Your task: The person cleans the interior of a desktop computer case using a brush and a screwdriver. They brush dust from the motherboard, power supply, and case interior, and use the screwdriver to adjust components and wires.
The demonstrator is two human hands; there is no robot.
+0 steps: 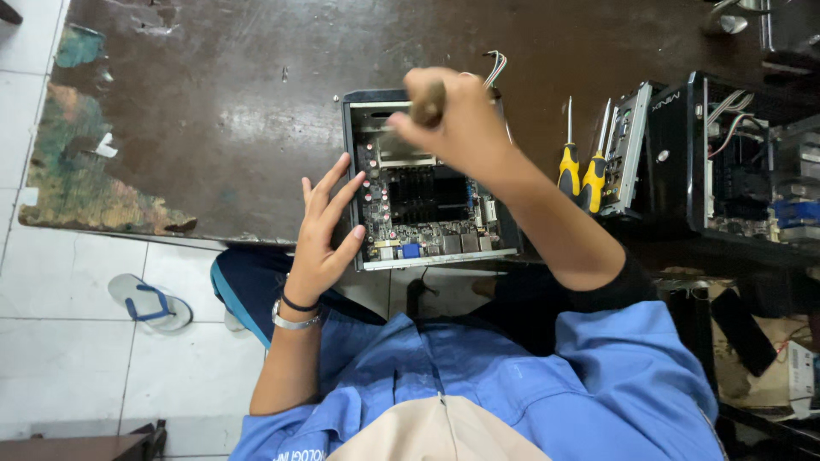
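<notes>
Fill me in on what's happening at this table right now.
A person in a blue shirt is working on an opened small computer case lying at the near edge of a worn brown table. The left hand steadies the case's left side, fingers spread against it. The right hand grips a brown tool handle above the circuit board. Two yellow-handled screwdrivers lie to the right, beside more opened black cases.

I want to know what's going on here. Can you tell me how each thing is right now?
Computer case: open, board showing.
Left hand: fingers spread, steadying the case's side.
Right hand: closed around a brown tool handle above the case.
Two yellow screwdrivers: lying unused on the table.
Second case: open, wires showing.
</notes>
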